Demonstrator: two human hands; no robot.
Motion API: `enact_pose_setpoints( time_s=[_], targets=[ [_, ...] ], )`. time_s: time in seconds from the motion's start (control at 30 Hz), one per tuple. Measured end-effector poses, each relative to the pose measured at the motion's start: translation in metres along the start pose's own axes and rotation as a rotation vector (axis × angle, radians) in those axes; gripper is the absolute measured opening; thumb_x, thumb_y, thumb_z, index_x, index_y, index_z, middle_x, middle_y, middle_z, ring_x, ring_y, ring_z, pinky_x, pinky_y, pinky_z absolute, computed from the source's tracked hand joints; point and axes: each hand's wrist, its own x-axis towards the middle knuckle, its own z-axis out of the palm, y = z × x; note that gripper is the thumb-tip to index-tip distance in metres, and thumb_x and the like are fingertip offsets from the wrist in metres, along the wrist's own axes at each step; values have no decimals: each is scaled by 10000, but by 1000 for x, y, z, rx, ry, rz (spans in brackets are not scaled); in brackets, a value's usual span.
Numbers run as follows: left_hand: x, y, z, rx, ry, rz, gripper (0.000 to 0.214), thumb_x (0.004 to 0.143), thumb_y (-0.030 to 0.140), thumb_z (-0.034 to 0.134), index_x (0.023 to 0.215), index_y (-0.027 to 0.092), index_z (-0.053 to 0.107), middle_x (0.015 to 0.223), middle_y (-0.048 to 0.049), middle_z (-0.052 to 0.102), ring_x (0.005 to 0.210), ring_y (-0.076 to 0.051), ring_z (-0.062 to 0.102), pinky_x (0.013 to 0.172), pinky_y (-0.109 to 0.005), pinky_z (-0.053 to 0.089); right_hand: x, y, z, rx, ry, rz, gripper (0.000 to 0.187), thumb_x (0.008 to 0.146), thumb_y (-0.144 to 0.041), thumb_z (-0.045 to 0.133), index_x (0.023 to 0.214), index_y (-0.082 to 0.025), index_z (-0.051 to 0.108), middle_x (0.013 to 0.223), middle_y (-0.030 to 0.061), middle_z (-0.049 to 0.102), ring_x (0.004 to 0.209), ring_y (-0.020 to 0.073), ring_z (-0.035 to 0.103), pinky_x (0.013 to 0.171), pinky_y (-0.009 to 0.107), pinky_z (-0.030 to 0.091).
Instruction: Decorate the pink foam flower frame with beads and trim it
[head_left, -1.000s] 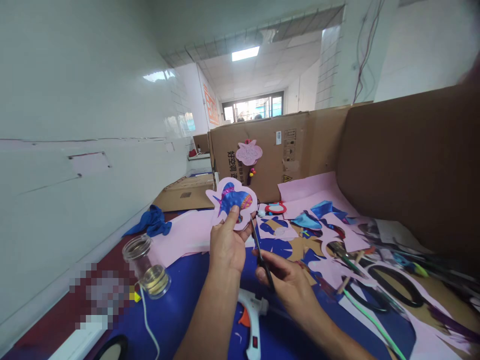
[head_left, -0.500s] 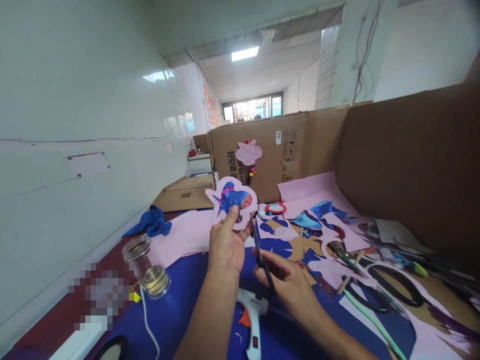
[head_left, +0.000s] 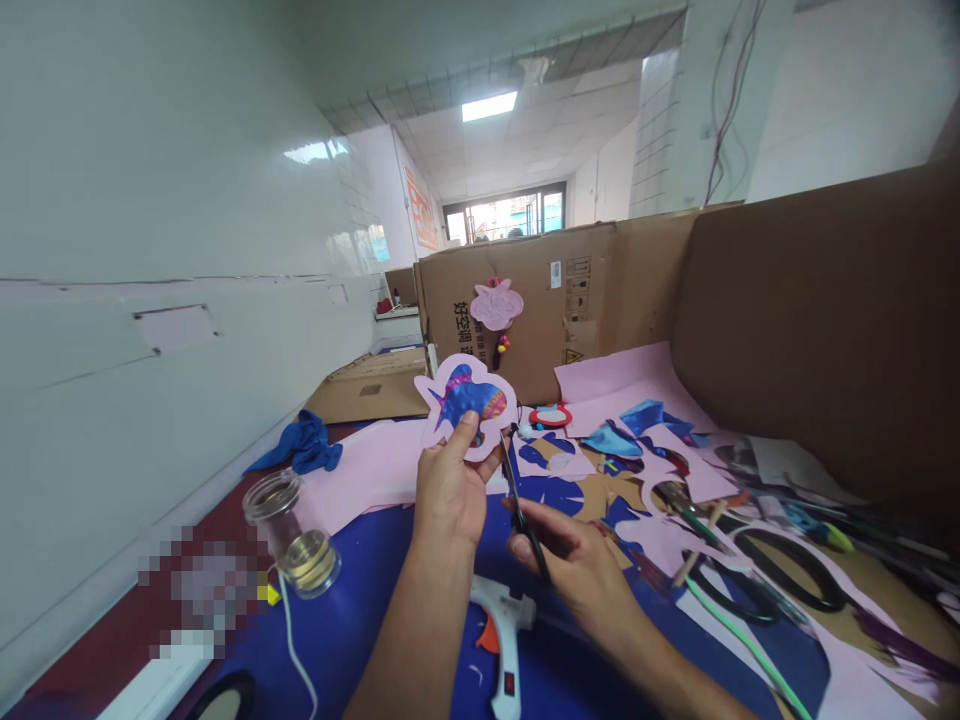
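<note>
My left hand [head_left: 450, 490] is closed on a pink foam cutout [head_left: 469, 402] with a blue and purple fish shape on it, thumb pressed on its front, held up above the table. My right hand [head_left: 574, 560] grips dark scissors [head_left: 519, 505]. Their blades point up at the cutout's lower right edge. A white glue gun [head_left: 504, 630] lies on the blue cloth just below both hands.
A clear jar [head_left: 291, 530] lies at the left near a blue rag [head_left: 304, 445]. Pink sheets [head_left: 637, 385], blue scraps and black rings [head_left: 787, 575] cover the right side. Cardboard walls [head_left: 817, 320] stand behind and to the right, one bearing a pink ornament [head_left: 496, 305].
The cutout and left hand have shifted very slightly; the scissors stay at its edge. Otherwise nothing has visibly moved.
</note>
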Motion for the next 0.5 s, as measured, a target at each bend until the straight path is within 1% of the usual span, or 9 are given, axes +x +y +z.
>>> enact_pose_setpoints(
  time_s=[0.13, 0.3, 0.4, 0.5],
  targets=[
    [1, -1, -2, -7, -12, 12, 224, 711, 189, 911, 852, 136, 745, 884, -86, 811, 776, -222, 782, 711, -339, 666, 0, -1, 0, -15, 6, 5, 485, 779, -495, 796, 1172, -217, 859, 833, 42, 733, 871, 253, 650, 754, 325, 549],
    [1, -1, -3, 6, -18, 13, 266, 691, 215, 932, 867, 140, 748, 879, -78, 812, 785, -217, 781, 723, -331, 662, 0, -2, 0, -30, 17, 4, 484, 775, -496, 791, 1163, -217, 865, 813, 39, 722, 828, 240, 632, 718, 314, 542],
    [1, -1, -2, 15, -21, 10, 266, 703, 218, 932, 876, 141, 745, 863, -76, 806, 782, -217, 783, 725, -336, 664, -1, -2, -1, -47, 31, -5, 460, 788, -509, 783, 1140, -227, 873, 799, 32, 710, 787, 225, 608, 675, 298, 521],
    [0, -1, -2, 17, -19, 4, 250, 724, 206, 918, 899, 139, 751, 889, -81, 810, 792, -219, 787, 716, -327, 662, -2, -2, 0, -58, 43, -4, 442, 795, -513, 789, 1129, -239, 879, 778, 20, 698, 726, 204, 576, 636, 288, 500]
  ],
)
